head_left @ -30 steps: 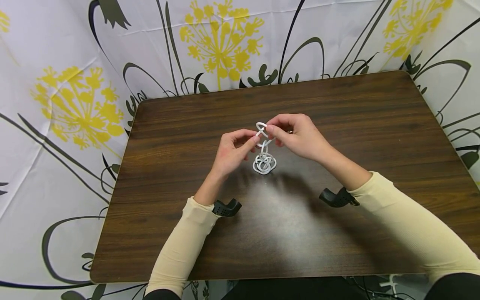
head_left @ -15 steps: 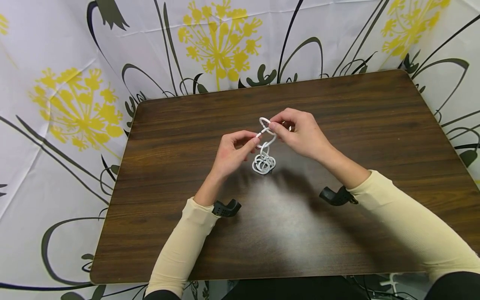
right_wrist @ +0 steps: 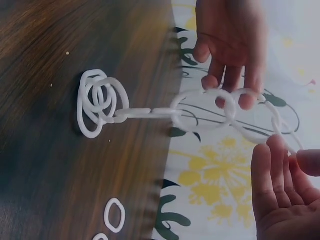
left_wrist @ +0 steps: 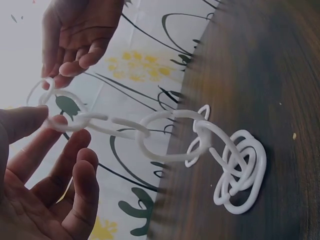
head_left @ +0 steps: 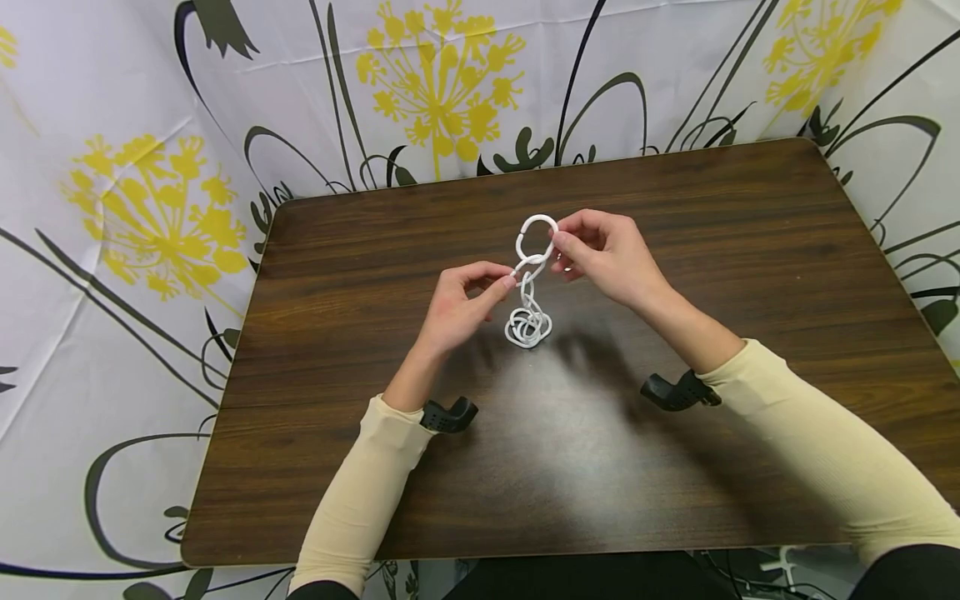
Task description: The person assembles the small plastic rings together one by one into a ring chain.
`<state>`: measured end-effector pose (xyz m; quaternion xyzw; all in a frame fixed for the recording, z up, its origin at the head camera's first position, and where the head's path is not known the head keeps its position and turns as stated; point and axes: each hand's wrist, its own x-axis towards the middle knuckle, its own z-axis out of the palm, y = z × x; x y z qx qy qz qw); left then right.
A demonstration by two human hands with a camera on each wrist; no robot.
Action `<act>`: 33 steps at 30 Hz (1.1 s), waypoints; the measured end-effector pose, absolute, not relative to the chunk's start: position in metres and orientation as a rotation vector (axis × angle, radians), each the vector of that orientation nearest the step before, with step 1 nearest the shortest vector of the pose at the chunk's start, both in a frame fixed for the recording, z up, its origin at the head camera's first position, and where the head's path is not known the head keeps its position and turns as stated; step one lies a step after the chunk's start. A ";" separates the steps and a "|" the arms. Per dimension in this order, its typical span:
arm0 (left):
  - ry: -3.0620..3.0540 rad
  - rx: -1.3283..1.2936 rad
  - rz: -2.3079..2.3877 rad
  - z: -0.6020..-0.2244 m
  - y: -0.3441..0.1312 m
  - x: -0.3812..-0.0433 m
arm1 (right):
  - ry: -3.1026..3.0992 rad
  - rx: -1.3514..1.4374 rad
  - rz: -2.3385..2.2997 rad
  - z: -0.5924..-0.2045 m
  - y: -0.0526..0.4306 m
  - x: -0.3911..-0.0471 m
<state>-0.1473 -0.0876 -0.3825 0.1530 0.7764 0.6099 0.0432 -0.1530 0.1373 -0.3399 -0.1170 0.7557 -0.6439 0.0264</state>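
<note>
A chain of white plastic links (head_left: 528,285) hangs between my two hands, its lower end heaped in a small pile (head_left: 547,327) on the table. With thumb and fingertips my right hand (head_left: 613,257) pinches the topmost link (head_left: 536,217), a round one with a small gap in its rim. My left hand (head_left: 459,310) pinches the link just below it, at that link's left side. In the left wrist view the two held links (left_wrist: 75,125) are joined, and more links run down to the pile (left_wrist: 263,160).
Two loose white links (right_wrist: 107,216) lie on the brown table (head_left: 360,467), seen in the right wrist view beside the pile. A white curtain (head_left: 300,75) with plant prints stands behind the table's far edge.
My right hand has moved up and slightly right, raising the topmost link clear above the one in my left hand. The hanging part of the chain looks straighter. My left hand stays nearly still.
</note>
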 end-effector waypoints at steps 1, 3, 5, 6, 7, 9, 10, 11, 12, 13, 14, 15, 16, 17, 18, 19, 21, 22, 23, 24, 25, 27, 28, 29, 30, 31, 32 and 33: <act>2.367 0.475 1.869 -0.382 -0.087 -0.148 | 2.309 -0.357 -1.993 -0.340 0.137 -0.153; 2.352 0.477 1.878 -0.375 -0.084 -0.146 | 2.272 -0.356 -1.992 -0.339 0.136 -0.152; 2.333 0.483 1.906 -0.373 -0.082 -0.146 | 2.260 -0.357 -1.974 -0.338 0.135 -0.151; 2.327 0.486 1.919 -0.372 -0.081 -0.146 | 2.256 -0.363 -1.962 -0.338 0.135 -0.151; 2.318 0.488 1.936 -0.372 -0.080 -0.147 | 2.256 -0.368 -1.946 -0.338 0.134 -0.151; 2.299 0.498 1.976 -0.374 -0.079 -0.148 | 2.258 -0.386 -1.911 -0.338 0.134 -0.152; 2.291 0.503 1.990 -0.374 -0.078 -0.149 | 2.259 -0.391 -1.896 -0.339 0.135 -0.152; 2.281 0.506 2.005 -0.373 -0.078 -0.148 | 2.262 -0.399 -1.880 -0.339 0.135 -0.152; 2.275 0.505 2.018 -0.373 -0.078 -0.149 | 2.265 -0.410 -1.867 -0.339 0.136 -0.153; 2.266 0.504 2.032 -0.373 -0.078 -0.148 | 2.275 -0.418 -1.854 -0.339 0.137 -0.154; 2.262 0.501 2.041 -0.373 -0.078 -0.148 | 2.291 -0.430 -1.838 -0.340 0.138 -0.155; 2.258 0.499 2.050 -0.373 -0.078 -0.148 | 2.317 -0.442 -1.817 -0.340 0.141 -0.157; 2.258 0.491 2.054 -0.373 -0.078 -0.149 | 2.352 -0.451 -1.796 -0.342 0.144 -0.160; 2.258 0.485 2.057 -0.373 -0.079 -0.148 | 2.399 -0.460 -1.761 -0.345 0.148 -0.163; 2.257 0.481 2.060 -0.373 -0.079 -0.149 | 2.447 -0.454 -1.728 -0.349 0.153 -0.168; 2.254 0.478 2.063 -0.373 -0.079 -0.149 | 2.505 -0.443 -1.684 -0.354 0.158 -0.173; 2.252 0.475 2.062 -0.374 -0.080 -0.149 | 2.642 -0.403 -1.545 -0.367 0.170 -0.182; 2.250 0.475 2.059 -0.375 -0.080 -0.149 | 2.699 -0.374 -1.468 -0.374 0.176 -0.187; 2.247 0.480 2.058 -0.375 -0.080 -0.149 | 2.741 -0.348 -1.389 -0.381 0.183 -0.190; 2.244 0.483 2.056 -0.375 -0.080 -0.149 | 2.773 -0.326 -1.306 -0.388 0.189 -0.193; 2.244 0.484 2.052 -0.375 -0.080 -0.148 | 2.803 -0.319 -1.212 -0.395 0.194 -0.195; 2.245 0.481 2.042 -0.376 -0.080 -0.148 | 2.834 -0.327 -1.028 -0.407 0.204 -0.197; 2.245 0.475 2.039 -0.376 -0.080 -0.148 | 2.834 -0.341 -0.959 -0.412 0.208 -0.198; 2.245 0.468 2.037 -0.376 -0.080 -0.148 | 2.838 -0.360 -0.896 -0.416 0.211 -0.198; 2.244 0.462 2.035 -0.376 -0.080 -0.147 | 2.845 -0.380 -0.840 -0.421 0.213 -0.198; 2.243 0.455 2.031 -0.377 -0.081 -0.147 | 2.851 -0.398 -0.802 -0.425 0.215 -0.199; 2.240 0.449 2.030 -0.377 -0.081 -0.147 | 2.856 -0.413 -0.778 -0.428 0.215 -0.199; 2.238 0.444 2.029 -0.377 -0.080 -0.147 | 2.860 -0.432 -0.766 -0.430 0.216 -0.198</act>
